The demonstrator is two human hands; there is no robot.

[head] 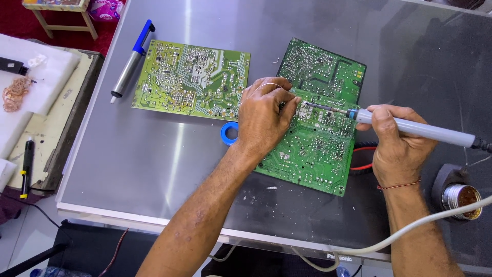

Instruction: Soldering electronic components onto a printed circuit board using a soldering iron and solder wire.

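Soldering well means right hand (394, 138) gripping the soldering iron (410, 127) steady while left hand (264, 115) pinches solder wire (269, 84) at the green circuit board (312, 149)

The dark green circuit board (320, 149) is patterned with fine silver solder points. The second circuit board (190, 79) is coloured yellow-green, with pale traces and silver dots. The soldering iron (410, 128) is finished in pale grey-blue, with a dark metal tip and a black end. The desoldering pump (130, 59) is silver, with blue fittings. A blue tape roll (228, 133) is seen on the grey metallic surface (154, 164). A red thread band is worn on the right hand's (397, 146) wrist. The cable (410, 231) is off-white.
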